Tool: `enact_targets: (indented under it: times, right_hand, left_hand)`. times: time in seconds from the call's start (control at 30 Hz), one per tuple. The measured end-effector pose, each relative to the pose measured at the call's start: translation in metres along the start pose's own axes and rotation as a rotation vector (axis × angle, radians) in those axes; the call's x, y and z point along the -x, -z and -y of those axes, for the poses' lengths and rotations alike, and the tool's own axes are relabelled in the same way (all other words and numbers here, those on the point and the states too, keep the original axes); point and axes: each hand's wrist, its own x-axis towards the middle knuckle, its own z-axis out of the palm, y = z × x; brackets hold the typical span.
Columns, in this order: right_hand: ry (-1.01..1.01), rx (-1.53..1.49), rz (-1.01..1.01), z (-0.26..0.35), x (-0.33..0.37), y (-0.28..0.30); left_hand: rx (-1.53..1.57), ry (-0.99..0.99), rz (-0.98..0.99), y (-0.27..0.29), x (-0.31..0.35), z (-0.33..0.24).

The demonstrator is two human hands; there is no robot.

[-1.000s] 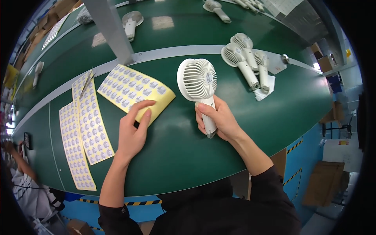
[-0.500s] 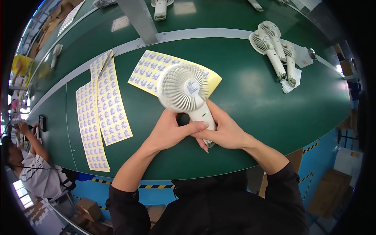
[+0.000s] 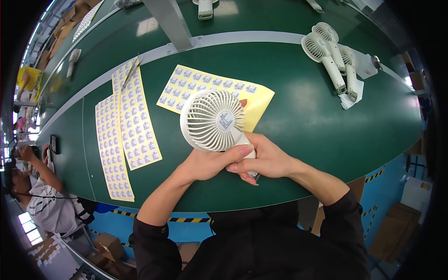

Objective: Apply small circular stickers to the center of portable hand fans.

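Note:
A white handheld fan (image 3: 198, 129) with a round ribbed grille and a small printed label at its centre is held over the near part of the green table. My left hand (image 3: 209, 164) is closed on it, thumb pressed across the top of the handle; a fingertip shows past the grille's right edge, the other fingers hidden behind. Around the handle's lower end wraps my right hand (image 3: 270, 157), also closed. Just beyond the fan lies a sheet of printed labels (image 3: 205, 80), partly covered by it, its right end bare yellow backing.
Two more label sheets (image 3: 112, 154) overlap at left, with metal tweezers (image 3: 130, 74) on top. Several white fans (image 3: 332, 74) are piled at far right. A grey post (image 3: 169, 23) rises from the metal rail. Another person (image 3: 44, 200) works at the far left.
The fan's head has come lower and slightly left, its grille no longer blurred. A fingertip now shows at the grille's right edge, and the dark round part beside the handle is hidden.

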Motion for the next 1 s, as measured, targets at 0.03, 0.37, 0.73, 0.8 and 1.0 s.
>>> enact_targets:
  times: [0.03, 0.37, 0.73, 0.8, 1.0]
  right_hand:
    - [0.001, 0.001, -0.005, 0.000, 0.000, -0.001]
    - [0.171, 0.215, -0.273, -0.001, 0.003, -0.007]
    - [0.635, 0.994, -0.609, -0.019, 0.001, -0.005]
    - [0.626, 1.073, -0.614, -0.018, 0.003, -0.004]
    - [0.690, 1.207, -0.683, -0.012, 0.002, 0.009]
  left_hand:
    - [-0.006, 0.027, -0.006, 0.001, 0.000, -0.001]
    - [0.043, -0.089, -0.260, 0.003, -0.008, 0.000]
    - [-0.046, -0.257, -0.341, 0.009, -0.015, 0.011]
    - [-0.118, -0.358, -0.325, 0.016, -0.017, 0.008]
    - [0.028, -0.436, -0.491, 0.041, -0.022, -0.008]
